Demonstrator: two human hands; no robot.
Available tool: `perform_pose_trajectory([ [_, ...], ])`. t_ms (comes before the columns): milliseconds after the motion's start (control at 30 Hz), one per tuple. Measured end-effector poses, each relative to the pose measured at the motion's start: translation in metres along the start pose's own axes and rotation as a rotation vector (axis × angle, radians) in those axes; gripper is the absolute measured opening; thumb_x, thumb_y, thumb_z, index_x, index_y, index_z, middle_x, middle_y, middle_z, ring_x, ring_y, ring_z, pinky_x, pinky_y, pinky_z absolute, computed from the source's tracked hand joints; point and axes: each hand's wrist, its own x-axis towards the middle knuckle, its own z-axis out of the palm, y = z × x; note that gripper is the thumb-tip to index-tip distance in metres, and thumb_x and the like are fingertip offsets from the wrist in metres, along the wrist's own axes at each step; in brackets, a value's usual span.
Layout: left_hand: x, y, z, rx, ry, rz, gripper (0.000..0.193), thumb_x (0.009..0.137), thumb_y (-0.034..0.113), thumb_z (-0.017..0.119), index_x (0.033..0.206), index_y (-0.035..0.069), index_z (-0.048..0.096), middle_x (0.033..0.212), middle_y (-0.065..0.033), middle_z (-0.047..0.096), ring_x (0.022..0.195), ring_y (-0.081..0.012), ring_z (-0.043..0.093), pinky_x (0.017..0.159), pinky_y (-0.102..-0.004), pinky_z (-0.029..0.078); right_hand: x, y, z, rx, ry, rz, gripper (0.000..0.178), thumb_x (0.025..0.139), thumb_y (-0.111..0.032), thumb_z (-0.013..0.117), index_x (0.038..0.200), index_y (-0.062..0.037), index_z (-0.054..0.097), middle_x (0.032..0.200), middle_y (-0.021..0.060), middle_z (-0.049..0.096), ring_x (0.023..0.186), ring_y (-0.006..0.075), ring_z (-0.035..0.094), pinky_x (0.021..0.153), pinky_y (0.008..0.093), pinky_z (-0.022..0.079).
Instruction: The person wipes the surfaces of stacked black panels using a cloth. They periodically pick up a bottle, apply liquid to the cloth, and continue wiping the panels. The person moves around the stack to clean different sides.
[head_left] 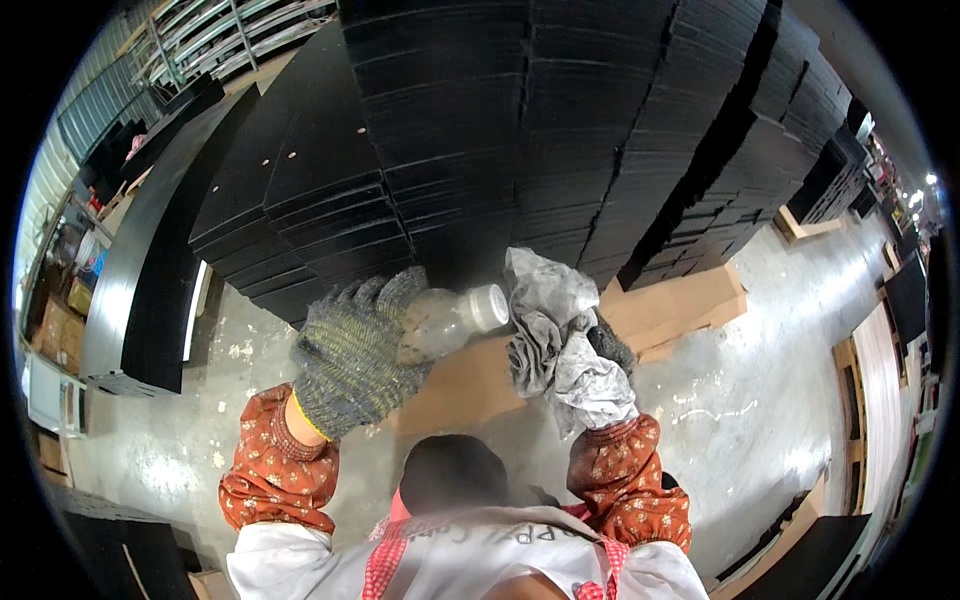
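Note:
My left hand (362, 350), in a grey knit work glove with a yellow cuff edge, is closed around a clear plastic bottle (437, 325). The bottle lies tilted sideways, its white cap (489, 307) pointing toward my right hand. A crumpled grey-white rag (562, 335) is bunched in my right hand (612, 348), whose dark glove shows only at the rag's right side; most of those fingers are hidden. Cap and rag are close together, with a small gap between them. Both hands are in front of tall stacks of black boards (450, 150).
Flat brown cardboard (680, 305) lies under the stacks on the grey concrete floor (720, 400). More black panels (160, 270) stand at the left. Pallets with pale boards (878, 400) are at the right, and metal racks (215, 45) at the far left.

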Motion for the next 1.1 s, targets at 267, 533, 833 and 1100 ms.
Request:
perform_pose_trajectory([
  [267, 0.012, 0.023, 0.008, 0.261, -0.089, 0.164, 0.062, 0.068, 0.032, 0.067, 0.123, 0.009, 0.051, 0.102, -0.0113, 0.059, 0.093, -0.0295, 0.057, 0.081, -0.0441, 0.044, -0.022, -0.017, -0.034, 0.337, -0.197, 0.338, 0.056, 0.079, -0.018, 0.067, 0.127, 0.0042, 0.047, 0.111, 0.0174, 0.06, 0.1, 0.0273, 0.06, 0.091, 0.0378, 0.048],
  [533, 0.02, 0.058, 0.002, 0.565, -0.082, 0.278, 0.051, 0.074, 0.026, 0.056, 0.121, 0.006, 0.054, 0.099, -0.0109, 0.059, 0.093, -0.0271, 0.056, 0.084, -0.0441, 0.043, -0.021, -0.027, -0.003, -0.139, -0.187, 0.133, 0.069, 0.076, -0.022, 0.07, 0.134, -0.0004, 0.042, 0.106, 0.0119, 0.06, 0.087, 0.0217, 0.061, 0.075, 0.0332, 0.053],
  [833, 0.036, 0.05, 0.0, 0.268, -0.187, -0.023, 0.061, 0.069, 0.032, 0.067, 0.122, 0.005, 0.053, 0.113, -0.0131, 0.058, 0.102, -0.0277, 0.057, 0.089, -0.0438, 0.044, -0.015, -0.038, 0.011, -0.815, -0.038, -0.412, 0.065, 0.074, -0.01, 0.075, 0.131, 0.0025, 0.046, 0.121, 0.0124, 0.058, 0.109, 0.0201, 0.055, 0.094, 0.0344, 0.045],
  [1100, -0.011, -0.002, 0.049, -0.444, 0.35, -0.16, 0.07, 0.057, 0.021, 0.087, 0.116, 0.004, 0.054, 0.102, -0.0155, 0.065, 0.091, -0.0325, 0.066, 0.081, -0.0399, 0.052, 0.07, -0.116, 0.111, -1.537, 0.048, -1.563, 0.054, 0.071, -0.006, 0.071, 0.122, -0.0065, 0.054, 0.113, 0.0163, 0.056, 0.096, 0.0325, 0.058, 0.08, 0.0424, 0.049],
])
